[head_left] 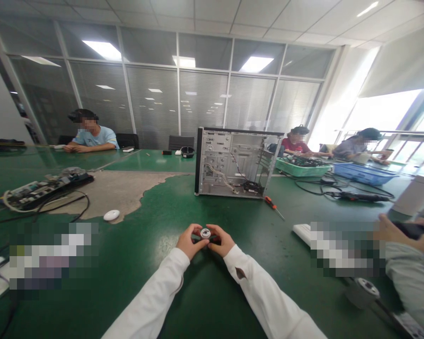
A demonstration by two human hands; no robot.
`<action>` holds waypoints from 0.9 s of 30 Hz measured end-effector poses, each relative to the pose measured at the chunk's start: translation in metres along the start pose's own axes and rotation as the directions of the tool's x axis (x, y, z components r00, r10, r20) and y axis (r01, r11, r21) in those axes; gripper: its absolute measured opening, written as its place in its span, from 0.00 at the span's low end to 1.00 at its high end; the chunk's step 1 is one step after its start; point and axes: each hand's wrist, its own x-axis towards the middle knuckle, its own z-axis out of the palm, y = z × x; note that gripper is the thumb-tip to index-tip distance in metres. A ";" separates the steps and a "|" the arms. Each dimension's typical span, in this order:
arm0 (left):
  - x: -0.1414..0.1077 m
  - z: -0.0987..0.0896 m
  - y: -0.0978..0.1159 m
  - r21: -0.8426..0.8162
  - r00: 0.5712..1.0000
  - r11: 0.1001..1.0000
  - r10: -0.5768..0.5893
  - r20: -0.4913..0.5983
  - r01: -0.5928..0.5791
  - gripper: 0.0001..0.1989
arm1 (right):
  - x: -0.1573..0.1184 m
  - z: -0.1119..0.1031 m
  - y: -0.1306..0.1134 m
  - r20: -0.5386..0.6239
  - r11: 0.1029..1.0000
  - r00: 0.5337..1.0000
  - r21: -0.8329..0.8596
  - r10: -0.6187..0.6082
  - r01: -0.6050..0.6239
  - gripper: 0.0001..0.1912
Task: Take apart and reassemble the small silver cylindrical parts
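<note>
Between my two hands, just above the green table, is a small round white-and-metal part with dark spots on its top face. My left hand grips it from the left with thumb and fingers. From the right, my right hand holds the same part, its fingers curled against the side. Beyond my hands stands an open computer case, upright, with cables inside. An orange-handled screwdriver lies by the case's lower right corner.
A white round lid and an opened device with cables lie left. Green and blue baskets stand back right. Another person's hands hold a dark object at right. Several people sit around the table.
</note>
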 end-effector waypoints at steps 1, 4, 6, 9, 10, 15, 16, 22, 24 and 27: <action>-0.001 -0.002 0.002 -0.013 1.000 1.000 0.001 0.011 -0.001 0.19 | 0.000 0.000 0.000 -0.008 1.000 1.000 -0.012 0.002 -0.002 0.28; -0.003 -0.006 0.008 -0.065 0.998 0.998 0.030 0.058 -0.026 0.18 | 0.000 0.000 0.000 -0.039 0.998 0.999 -0.060 0.023 -0.026 0.28; -0.005 -0.008 0.013 -0.097 0.994 0.994 0.057 0.090 -0.048 0.17 | 0.001 0.001 -0.002 -0.052 0.994 0.998 -0.103 0.035 -0.041 0.28; -0.007 -0.008 0.018 -0.094 0.991 0.994 0.069 0.112 -0.059 0.19 | 0.000 0.003 -0.006 -0.065 0.986 0.998 -0.166 0.014 -0.025 0.27; -0.007 -0.007 0.018 -0.079 0.991 0.995 0.075 0.108 -0.067 0.19 | -0.001 0.003 -0.007 -0.056 0.985 0.998 -0.171 -0.001 -0.008 0.27; -0.006 -0.004 0.016 0.008 0.994 0.994 0.110 0.023 -0.110 0.17 | -0.002 0.002 -0.008 -0.004 0.991 1.000 -0.131 -0.029 0.028 0.30; -0.006 -0.004 0.015 0.008 0.994 0.994 0.107 0.016 -0.107 0.17 | -0.002 0.002 -0.007 0.000 0.991 1.000 -0.134 -0.018 0.018 0.31; -0.005 -0.005 0.009 -0.070 0.987 0.988 0.142 0.070 -0.137 0.19 | -0.001 0.003 -0.008 -0.076 0.981 0.997 -0.191 0.027 -0.041 0.32; -0.005 -0.005 0.009 -0.071 0.983 0.986 0.159 0.087 -0.153 0.20 | -0.002 0.004 -0.010 -0.066 0.983 0.998 -0.183 -0.018 0.006 0.32; -0.006 -0.004 0.012 -0.044 0.986 0.989 0.147 0.078 -0.144 0.21 | -0.004 0.004 -0.012 -0.039 0.987 0.998 -0.156 -0.044 0.038 0.34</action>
